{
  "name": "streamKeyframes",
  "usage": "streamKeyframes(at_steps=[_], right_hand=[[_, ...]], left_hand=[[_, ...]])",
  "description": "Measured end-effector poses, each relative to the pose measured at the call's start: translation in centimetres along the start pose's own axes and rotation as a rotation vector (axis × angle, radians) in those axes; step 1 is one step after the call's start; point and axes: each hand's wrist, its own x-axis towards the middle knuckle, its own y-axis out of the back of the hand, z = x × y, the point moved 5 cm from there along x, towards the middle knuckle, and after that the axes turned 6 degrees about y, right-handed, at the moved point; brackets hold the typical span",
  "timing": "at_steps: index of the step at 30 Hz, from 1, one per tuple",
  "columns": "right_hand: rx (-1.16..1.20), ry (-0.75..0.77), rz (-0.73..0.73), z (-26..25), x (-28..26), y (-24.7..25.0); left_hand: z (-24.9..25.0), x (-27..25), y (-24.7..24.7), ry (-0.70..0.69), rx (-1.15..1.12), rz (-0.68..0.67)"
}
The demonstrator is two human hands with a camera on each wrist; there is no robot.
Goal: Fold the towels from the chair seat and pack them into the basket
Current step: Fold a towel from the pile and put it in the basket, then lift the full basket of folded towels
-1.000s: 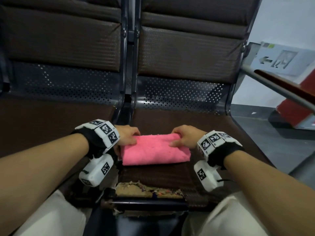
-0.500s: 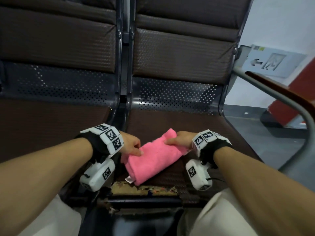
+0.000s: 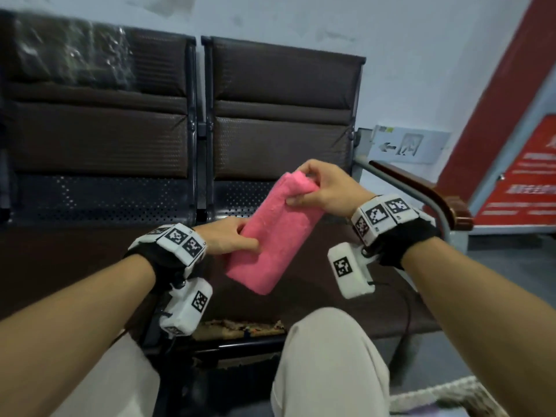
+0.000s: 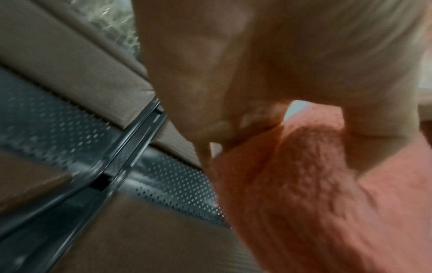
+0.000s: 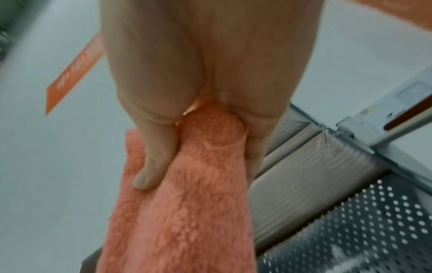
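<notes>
A folded pink towel (image 3: 275, 233) hangs tilted in the air above the brown chair seat (image 3: 307, 299). My left hand (image 3: 237, 239) grips its lower left side, thumb on top. My right hand (image 3: 313, 188) pinches the upper right end, higher up. In the left wrist view the towel (image 4: 304, 194) fills the lower right under my curled fingers. From the right wrist the towel (image 5: 187, 203) runs down from my hand, a fingertip (image 5: 145, 181) pressed on its face. A pale woven rim (image 3: 445, 395), possibly the basket, shows at the bottom right.
Two brown padded chairs stand against the wall, with a perforated metal back panel (image 3: 99, 194). A metal armrest with a wooden top (image 3: 421, 191) juts out on the right. The seat's front edge is torn (image 3: 243, 328). My knee (image 3: 328, 350) is below the towel.
Both hands have lifted the folded towel off the seat and tilted it, right end high. My head has pulled back and up, showing more wall and the floor at right.
</notes>
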Motion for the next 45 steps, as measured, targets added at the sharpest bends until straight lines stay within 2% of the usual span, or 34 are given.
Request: streamKeyframes(at_steps=[4,9,12,15,21,24,27,30,33,36,39,41,45], right_hand=[[-0.015,-0.011,0.221,-1.3,-5.3,6.4],[0.097,-0.11,0.514,2.6,-15.5,13.3],[0.155,-0.256,0.647,6.8,-23.8,15.9],[0.192,-0.407,0.737,10.8,-32.7,16.6],[0.21,-0.7,0.782,16.5,-47.9,13.0],[0.192,-0.851,0.705,18.3,-53.4,10.6],[0.124,-0.967,0.6,19.5,-57.3,9.3],[-0.003,-1.094,0.338,20.8,-59.7,7.7],[-0.157,-1.194,0.045,22.4,-60.4,4.9],[-0.231,-1.242,-0.169,24.2,-59.9,1.9],[-0.299,-1.288,-0.3,25.2,-59.3,0.1],[-0.374,-1.3,-0.341,25.2,-58.9,0.0],[-0.527,-1.226,-0.313,24.1,-56.7,2.4]], left_hand=[[6.3,-1.6,-0.8,-0.089,0.16,0.031],[15.3,-1.5,-6.2,-0.248,0.384,0.063],[19.3,-0.7,-13.2,-0.334,0.488,-0.029],[20.7,0.4,-22.1,-0.376,0.554,-0.142],[16.8,0.0,-40.1,-0.336,0.522,-0.435],[13.4,-2.1,-46.7,-0.326,0.512,-0.593],[10.5,-4.6,-51.6,-0.259,0.506,-0.782],[8.7,-6.8,-54.5,-0.168,0.556,-0.968],[7.2,-8.5,-56.0,-0.175,0.688,-1.072],[5.7,-9.7,-56.6,-0.213,0.821,-1.079],[5.9,-9.9,-56.3,-0.252,0.745,-1.019],[6.9,-9.4,-55.2,-0.26,0.706,-0.992],[9.3,-6.9,-50.6,-0.241,0.623,-0.891]])
